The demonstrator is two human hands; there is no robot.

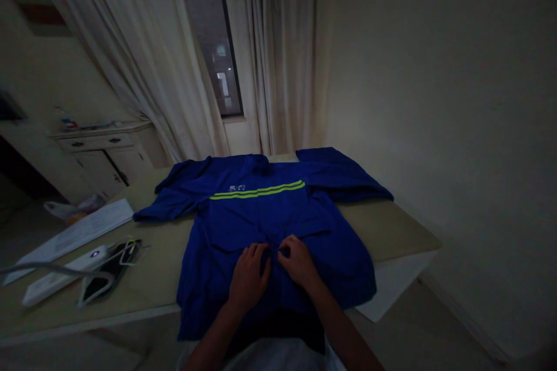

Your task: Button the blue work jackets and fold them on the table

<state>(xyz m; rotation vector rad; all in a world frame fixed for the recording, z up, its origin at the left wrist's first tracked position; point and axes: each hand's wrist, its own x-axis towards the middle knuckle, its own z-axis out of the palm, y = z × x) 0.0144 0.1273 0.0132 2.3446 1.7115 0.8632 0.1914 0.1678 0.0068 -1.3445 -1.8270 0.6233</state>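
A blue work jacket (287, 203) with yellow-green stripes and a small white logo lies spread across the table, its sleeves out to both sides. Its lower part hangs over the near edge. At the front opening, below the pocket flaps, my left hand (251, 272) is closed on the jacket's cloth, fingers bent down. Just to the right, my right hand (298, 261) pinches the other side of the opening between thumb and fingers. The two hands are a short gap apart. Dim light hides the exact bit of edge held in each.
On the table (161, 272) at the left lie a white power strip (65, 275), a dark phone (108, 272) with cables, and a sheet of paper (82, 229). A cabinet (108, 151) and curtains (278, 58) stand behind; a wall (456, 98) rises at the right.
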